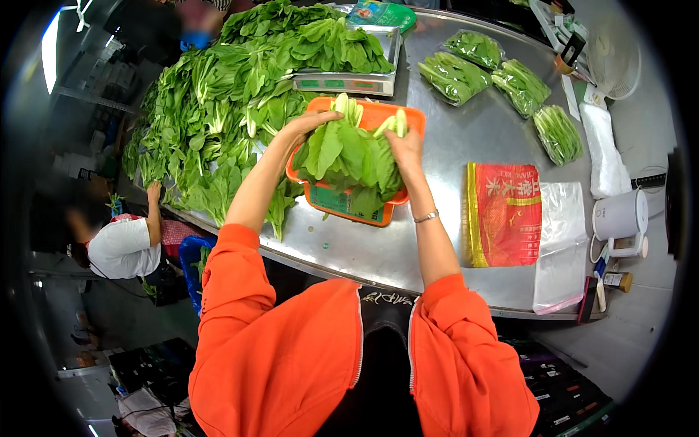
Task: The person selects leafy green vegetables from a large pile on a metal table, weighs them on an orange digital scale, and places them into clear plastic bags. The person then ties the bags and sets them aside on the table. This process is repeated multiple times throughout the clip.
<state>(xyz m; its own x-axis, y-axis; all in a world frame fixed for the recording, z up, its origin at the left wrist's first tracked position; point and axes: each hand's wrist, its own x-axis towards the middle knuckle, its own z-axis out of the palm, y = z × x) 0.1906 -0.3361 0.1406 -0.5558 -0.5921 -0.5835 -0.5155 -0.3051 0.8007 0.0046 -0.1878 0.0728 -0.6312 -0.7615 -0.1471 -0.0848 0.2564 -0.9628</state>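
Observation:
Both of my hands are at a bunch of leafy greens [349, 153] with pale stems, over an orange weighing tray [374, 112]. My left hand [315, 121] curls over the stems on the left side. On the right, my right hand [407, 147] grips the other stems, and a metal band circles that wrist. The leaves hang towards me across the tray's near rim. Beneath the tray is an orange scale [341, 201], its green front panel partly hidden by leaves. Left of the tray, a large heap of loose greens [202, 104] covers the steel table.
Behind the tray, a second scale [344, 84] bears more greens. Several bagged greens [453, 76] lie at the back right. A red rice bag [505, 216], clear plastic bags [560, 246] and a white kettle [620, 216] are to the right. Another person's hand [154, 191] touches the heap's left edge.

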